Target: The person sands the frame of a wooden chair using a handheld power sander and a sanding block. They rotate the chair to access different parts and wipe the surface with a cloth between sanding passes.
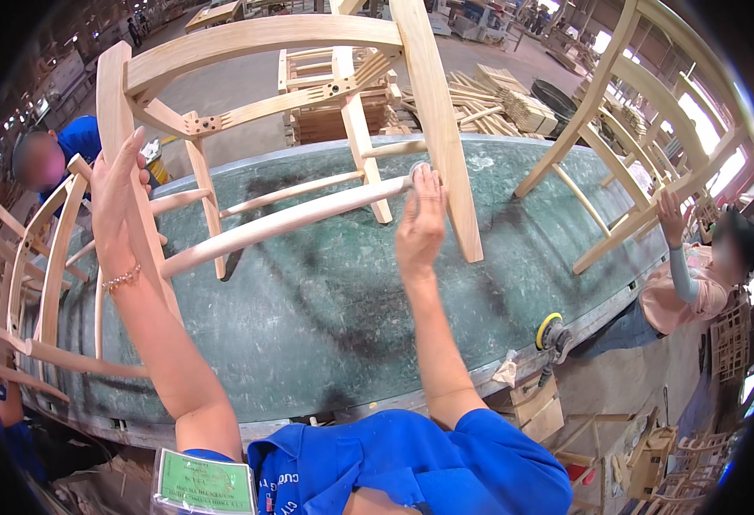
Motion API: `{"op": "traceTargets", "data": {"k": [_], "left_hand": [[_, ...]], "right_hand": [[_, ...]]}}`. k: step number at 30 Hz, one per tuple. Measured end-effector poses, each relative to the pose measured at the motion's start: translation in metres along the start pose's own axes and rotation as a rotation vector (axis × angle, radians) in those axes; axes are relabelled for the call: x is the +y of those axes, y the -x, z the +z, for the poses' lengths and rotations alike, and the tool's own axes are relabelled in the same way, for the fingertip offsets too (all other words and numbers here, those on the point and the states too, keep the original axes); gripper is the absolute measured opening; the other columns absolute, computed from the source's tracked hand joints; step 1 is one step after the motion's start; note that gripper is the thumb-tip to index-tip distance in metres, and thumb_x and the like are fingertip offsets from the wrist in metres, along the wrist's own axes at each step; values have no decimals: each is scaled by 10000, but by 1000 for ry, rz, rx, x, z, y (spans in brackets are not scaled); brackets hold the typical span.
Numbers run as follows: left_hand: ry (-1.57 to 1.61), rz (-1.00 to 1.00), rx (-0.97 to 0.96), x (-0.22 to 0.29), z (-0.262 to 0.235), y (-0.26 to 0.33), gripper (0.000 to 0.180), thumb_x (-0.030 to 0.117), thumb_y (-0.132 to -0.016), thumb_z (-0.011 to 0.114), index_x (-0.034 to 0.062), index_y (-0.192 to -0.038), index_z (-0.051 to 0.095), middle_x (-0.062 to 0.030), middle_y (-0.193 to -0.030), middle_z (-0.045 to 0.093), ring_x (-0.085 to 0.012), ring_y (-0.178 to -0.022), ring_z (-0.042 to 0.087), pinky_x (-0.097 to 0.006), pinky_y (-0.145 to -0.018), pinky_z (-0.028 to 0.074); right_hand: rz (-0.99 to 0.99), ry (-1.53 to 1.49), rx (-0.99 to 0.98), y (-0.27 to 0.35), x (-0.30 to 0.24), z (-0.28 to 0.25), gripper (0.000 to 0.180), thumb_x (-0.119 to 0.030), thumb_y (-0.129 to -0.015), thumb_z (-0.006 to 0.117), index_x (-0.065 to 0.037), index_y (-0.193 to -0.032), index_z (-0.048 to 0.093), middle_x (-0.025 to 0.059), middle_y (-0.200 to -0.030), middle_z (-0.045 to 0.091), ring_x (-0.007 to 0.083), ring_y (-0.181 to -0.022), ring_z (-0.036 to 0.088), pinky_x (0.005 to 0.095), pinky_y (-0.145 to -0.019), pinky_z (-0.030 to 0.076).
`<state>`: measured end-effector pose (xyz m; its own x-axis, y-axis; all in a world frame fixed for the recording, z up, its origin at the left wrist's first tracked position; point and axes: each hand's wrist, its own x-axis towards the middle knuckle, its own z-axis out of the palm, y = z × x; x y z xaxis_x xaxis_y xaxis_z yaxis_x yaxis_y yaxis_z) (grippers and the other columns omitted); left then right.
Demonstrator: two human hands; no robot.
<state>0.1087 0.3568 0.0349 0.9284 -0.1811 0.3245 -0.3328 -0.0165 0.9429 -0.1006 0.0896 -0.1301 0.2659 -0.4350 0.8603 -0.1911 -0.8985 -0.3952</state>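
A bare wooden chair frame (pixel 265 36) stands on the green-topped worktable (pixel 308 300) in front of me. My left hand (pixel 119 193) is closed round its left upright, one finger stretched up along the wood. My right hand (pixel 421 219) presses a small pale pad (pixel 416 172) against the right end of the round front rail (pixel 291 225), close to the right leg (pixel 441 137). The pad is mostly covered by my fingers, so I cannot tell its exact kind. Metal screws show in the frame's corner braces (pixel 338 87).
Another chair frame (pixel 600 112) stands at the table's right end, where a co-worker's hand (pixel 671 219) touches it. More frames (pixel 59 249) crowd the left, near a person in blue (pixel 81 137). A yellow-rimmed disc sander (pixel 553 333) hangs at the near edge. Wood pieces (pixel 488 99) lie stacked behind.
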Motion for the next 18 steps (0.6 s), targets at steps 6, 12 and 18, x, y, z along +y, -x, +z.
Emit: {"op": "traceTargets", "data": {"k": [6,12,18], "left_hand": [[-41,12,9,-2,-5,-4,411,429,-810,728,78,-907,538,26,-678,498,-36,-542,504,-191,-466,440],[20,16,-8,1,-1,0,396,401,-825,724,69,-922,531,19,-680,495,-44,-527,507,-196,-450,433],[83,38,18,9,-5,33,353,355,-848,713,69,-938,526,12,-669,498,-53,-501,497,-203,-436,412]], "right_hand": [[-315,-417,-196,55,-113,31,463,15,-879,504,-38,-1339,513,107,-1442,454,250,-1376,375,429,-1159,261],[-6,-190,97,18,8,13,411,-3,-934,462,18,-1344,481,165,-1418,465,303,-1349,403,417,-1128,312],[717,-635,-217,94,1,-35,440,-289,-1043,322,41,-1214,556,134,-1002,656,184,-821,636,320,-757,520]]}}
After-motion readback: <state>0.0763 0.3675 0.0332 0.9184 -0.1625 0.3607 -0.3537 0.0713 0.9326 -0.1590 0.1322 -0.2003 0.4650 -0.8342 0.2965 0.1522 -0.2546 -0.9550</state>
